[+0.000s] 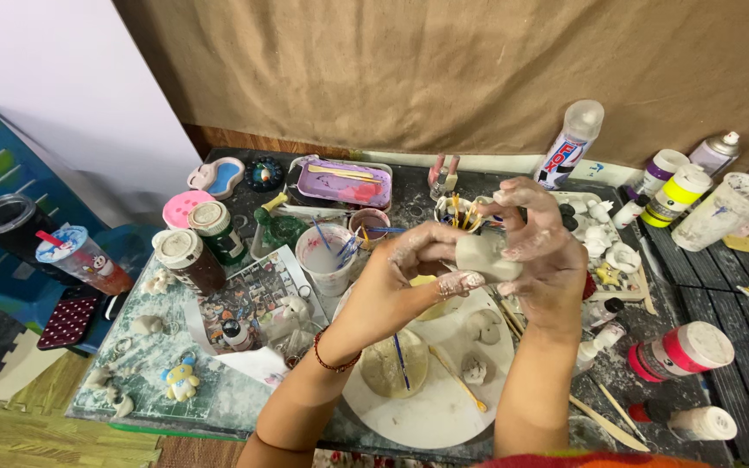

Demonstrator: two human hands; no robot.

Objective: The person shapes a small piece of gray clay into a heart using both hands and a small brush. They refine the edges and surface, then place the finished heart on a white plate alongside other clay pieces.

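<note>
Clay lump [485,256] — grey, blocky — sits raised above the white board [444,407], pinched between both hands. The left hand [409,269] closes on it from the left, thumb pressed against its lower edge; the right hand [548,247] cups it from the right, fingers curled over the top. Both are smeared with pale slip. On the board, below the lump, lie a flattened clay disc [392,364] with a blue stick across it, a yellow tool [457,377] and two small clay bits [478,334]. Just behind the board stands a white cup [324,258] holding brushes; further back, a purple tray [344,184]. Left of the board are two brown jars [188,260] — right of it, a pink-banded tub [682,351] on its side.
</note>
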